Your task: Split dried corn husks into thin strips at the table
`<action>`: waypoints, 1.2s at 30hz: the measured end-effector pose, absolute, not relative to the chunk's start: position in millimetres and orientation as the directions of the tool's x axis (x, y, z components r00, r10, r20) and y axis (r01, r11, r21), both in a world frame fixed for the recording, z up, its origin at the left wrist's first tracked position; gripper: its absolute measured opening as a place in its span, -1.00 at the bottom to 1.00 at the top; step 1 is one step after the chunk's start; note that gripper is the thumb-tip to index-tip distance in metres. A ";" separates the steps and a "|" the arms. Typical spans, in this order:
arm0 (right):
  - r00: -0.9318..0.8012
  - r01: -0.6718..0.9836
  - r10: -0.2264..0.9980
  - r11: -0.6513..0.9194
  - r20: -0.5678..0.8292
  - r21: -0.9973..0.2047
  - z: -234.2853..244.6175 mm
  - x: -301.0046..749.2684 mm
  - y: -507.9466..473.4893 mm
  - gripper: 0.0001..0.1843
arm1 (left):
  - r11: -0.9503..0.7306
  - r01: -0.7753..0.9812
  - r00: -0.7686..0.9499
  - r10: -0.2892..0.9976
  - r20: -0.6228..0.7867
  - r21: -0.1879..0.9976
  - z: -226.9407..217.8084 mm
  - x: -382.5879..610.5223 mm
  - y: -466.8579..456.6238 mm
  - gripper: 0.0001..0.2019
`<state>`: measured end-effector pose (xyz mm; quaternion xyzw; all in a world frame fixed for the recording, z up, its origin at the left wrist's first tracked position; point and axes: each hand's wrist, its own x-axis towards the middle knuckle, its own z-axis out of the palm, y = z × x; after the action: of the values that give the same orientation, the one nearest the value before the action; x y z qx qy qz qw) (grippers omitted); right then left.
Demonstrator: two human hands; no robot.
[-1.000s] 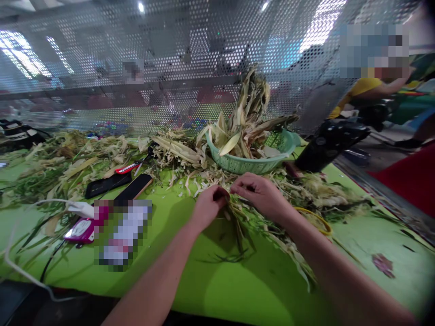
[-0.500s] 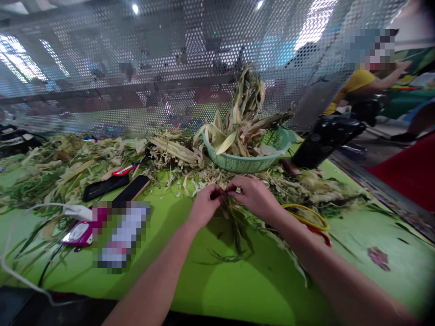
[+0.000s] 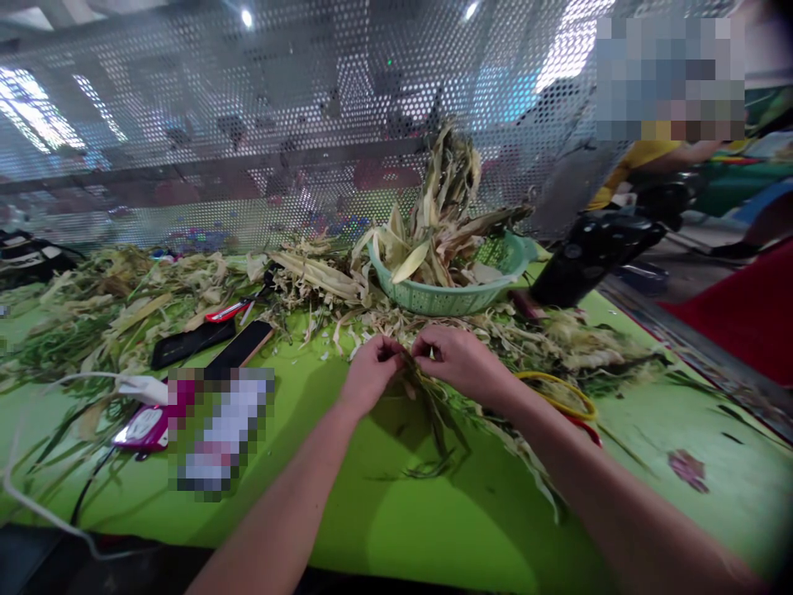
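My left hand and my right hand meet over the middle of the green table, fingers pinched close together. Between them is a small bunch of dried plant strips, likely corn husk, whose dark thin ends hang toward the tabletop. Both hands grip its upper end; the fingertips partly hide it. Just beyond, husk scraps lie scattered. A pale green plastic basket heaped with dried corn husks stands behind my hands.
Yellow-handled scissors lie under my right forearm. To the left are a red cutter, dark phones, a magenta device and a white cable. A black cylinder stands right; a perforated metal screen rises behind.
My right fingers have shifted slightly and opened a small gap from the left fingertips. The hanging strips have swung a little to the right. The person at the right has moved slightly.
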<state>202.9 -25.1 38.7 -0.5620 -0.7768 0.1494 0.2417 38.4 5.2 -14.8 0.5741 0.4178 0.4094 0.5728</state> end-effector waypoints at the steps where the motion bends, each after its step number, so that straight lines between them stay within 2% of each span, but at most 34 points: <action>1: -0.253 0.792 0.946 0.322 0.201 -0.519 38.8 203.1 -24.8 -0.89 | -0.005 0.020 0.318 0.948 -0.002 1.000 -14.6 38.3 5.1 -0.86; 7: -0.217 0.656 0.926 0.372 0.308 -0.656 28.1 207.4 -18.0 -0.78 | -0.158 0.142 0.319 0.942 0.106 0.977 -9.5 37.2 2.3 -0.89; 12: -0.257 0.528 0.941 0.326 0.218 -0.784 18.1 206.8 -14.5 -0.66 | -0.289 0.282 0.293 0.934 0.204 0.915 -10.5 36.2 1.4 -0.88; 16: -0.208 0.571 0.954 0.299 0.217 -0.765 14.2 205.4 -13.2 -0.69 | -0.364 0.392 0.290 0.920 0.262 0.845 -11.5 36.5 1.7 -0.84; 23: -0.193 0.622 0.959 0.282 0.206 -0.731 1.2 203.2 -10.3 -0.57 | -0.473 0.491 0.316 0.879 0.357 0.732 -8.1 36.8 -0.7 -0.80; 28: -0.120 0.621 0.973 0.229 0.198 -0.749 -4.5 202.7 -8.9 -0.63 | -0.546 0.546 0.313 0.836 0.450 0.635 -11.8 39.9 -0.7 -0.77; 36: -0.086 0.611 0.977 0.208 0.197 -0.764 0.3 201.7 -8.7 -0.80 | -0.597 0.542 0.283 0.793 0.540 0.592 -11.7 42.3 -3.7 -0.74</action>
<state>201.7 -8.7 0.3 -0.5745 -0.6909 0.2566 0.3562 42.3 -3.7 -11.7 0.7871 0.4241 0.4228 0.1480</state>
